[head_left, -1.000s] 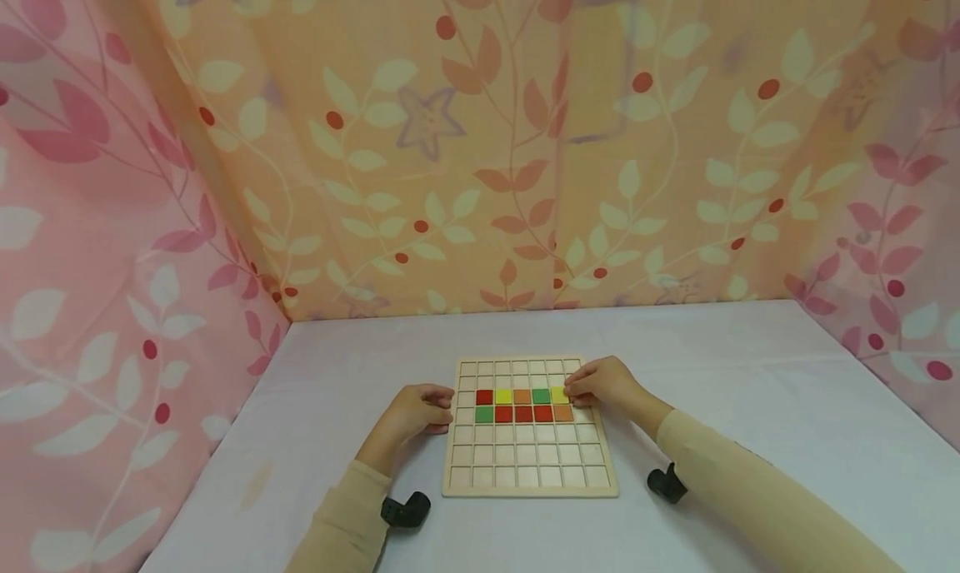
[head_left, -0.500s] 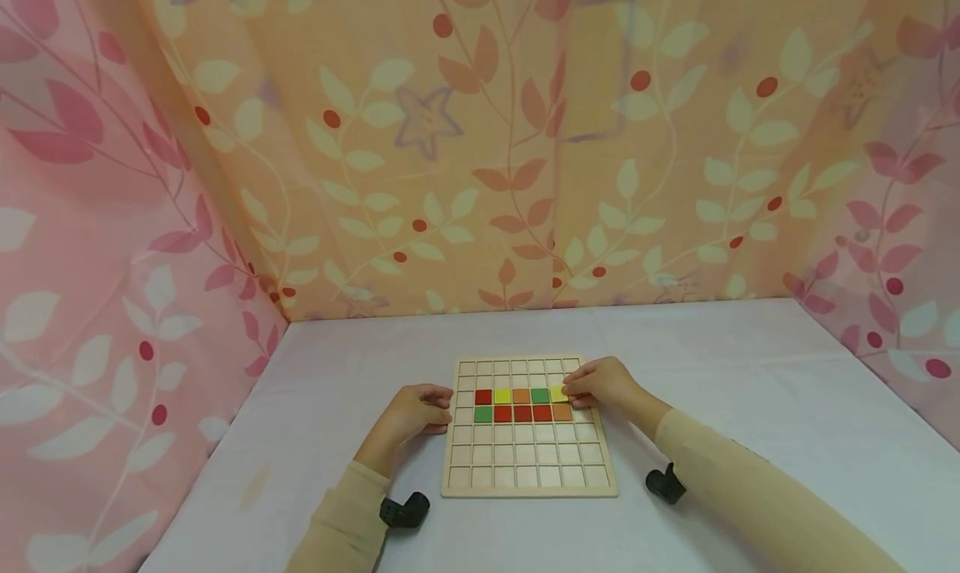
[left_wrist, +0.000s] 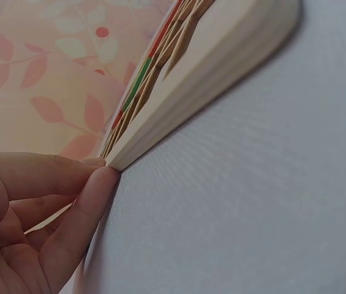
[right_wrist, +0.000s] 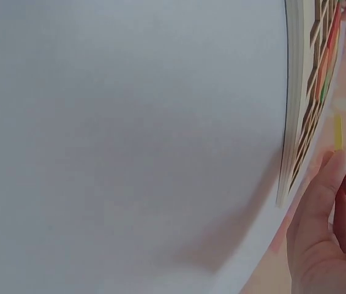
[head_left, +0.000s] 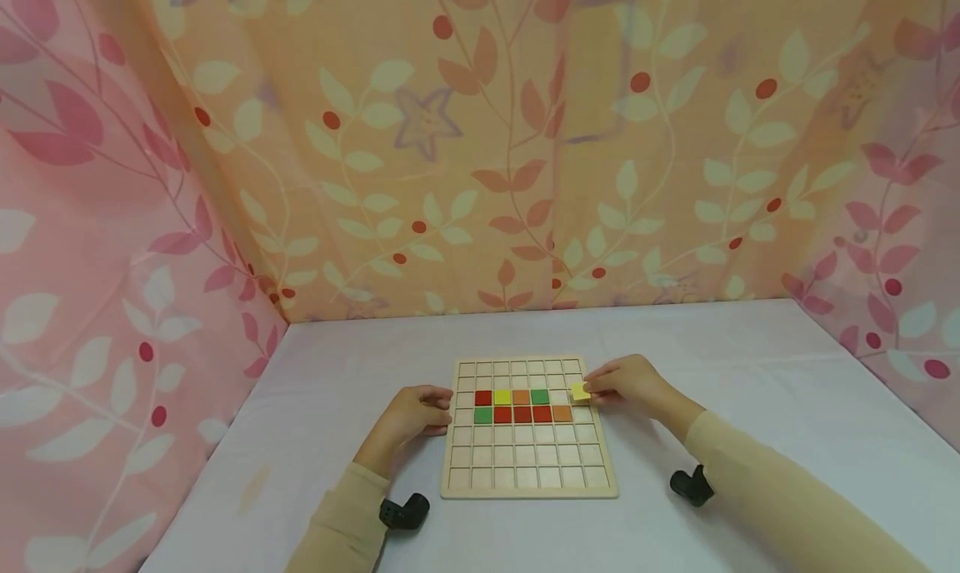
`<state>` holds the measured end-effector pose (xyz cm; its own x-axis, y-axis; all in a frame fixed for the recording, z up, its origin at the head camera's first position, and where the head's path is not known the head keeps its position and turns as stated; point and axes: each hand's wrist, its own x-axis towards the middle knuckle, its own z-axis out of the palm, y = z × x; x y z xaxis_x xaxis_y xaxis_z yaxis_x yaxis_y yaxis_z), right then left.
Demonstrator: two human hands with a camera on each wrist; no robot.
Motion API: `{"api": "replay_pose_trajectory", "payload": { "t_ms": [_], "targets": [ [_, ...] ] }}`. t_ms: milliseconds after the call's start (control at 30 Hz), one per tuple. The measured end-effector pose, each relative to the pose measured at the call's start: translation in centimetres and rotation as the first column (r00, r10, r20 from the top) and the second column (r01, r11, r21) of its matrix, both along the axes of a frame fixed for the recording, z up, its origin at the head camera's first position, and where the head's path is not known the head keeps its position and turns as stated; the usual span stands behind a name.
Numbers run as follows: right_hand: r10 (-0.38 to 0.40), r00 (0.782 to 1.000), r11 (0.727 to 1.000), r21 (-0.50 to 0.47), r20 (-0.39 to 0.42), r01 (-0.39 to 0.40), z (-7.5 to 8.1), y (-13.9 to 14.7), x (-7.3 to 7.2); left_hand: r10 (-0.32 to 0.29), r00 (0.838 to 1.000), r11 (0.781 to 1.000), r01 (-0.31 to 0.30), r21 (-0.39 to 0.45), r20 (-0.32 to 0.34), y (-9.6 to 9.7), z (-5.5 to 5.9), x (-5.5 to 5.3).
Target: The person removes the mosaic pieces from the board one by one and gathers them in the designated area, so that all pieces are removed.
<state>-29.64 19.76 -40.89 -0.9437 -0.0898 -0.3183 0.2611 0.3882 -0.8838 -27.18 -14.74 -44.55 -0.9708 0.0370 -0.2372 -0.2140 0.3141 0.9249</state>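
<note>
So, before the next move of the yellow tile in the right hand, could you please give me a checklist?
1. Right hand pinches the yellow tile: ok.
2. Tile free of the board: ok, a gap shows in the right wrist view.
3. Left hand touches the board's left edge: ok.
4. Board flat on the table: ok.
5. Nine other tiles in their squares: ok.
6. Which square is the target: cannot tell.

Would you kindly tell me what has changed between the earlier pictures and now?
The right hand has moved to the right with the square yellow tile in its pinch, lifting it out of its grid cell, which is now bare. The left hand stays at the left edge of the pale wooden grid board; the other nine coloured square tiles lie as before.
</note>
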Motion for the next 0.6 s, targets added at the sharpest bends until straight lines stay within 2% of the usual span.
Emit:
{"api": "replay_pose_trajectory", "payload": {
  "t_ms": [333, 600],
  "targets": [
    [-0.022, 1.000, 1.000, 0.017, 0.002, 0.022, 0.0, 2.2, 0.2, 0.002, 1.000, 1.000, -0.002, 0.011, -0.002, 0.0, -0.1, -0.1],
    [-0.041, 0.999, 0.999, -0.001, 0.034, 0.041, -0.2, 3.8, -0.2, 0.003, 1.000, 1.000, -0.003, 0.014, 0.002, 0.0, 0.0, -0.1]
  ]
}}
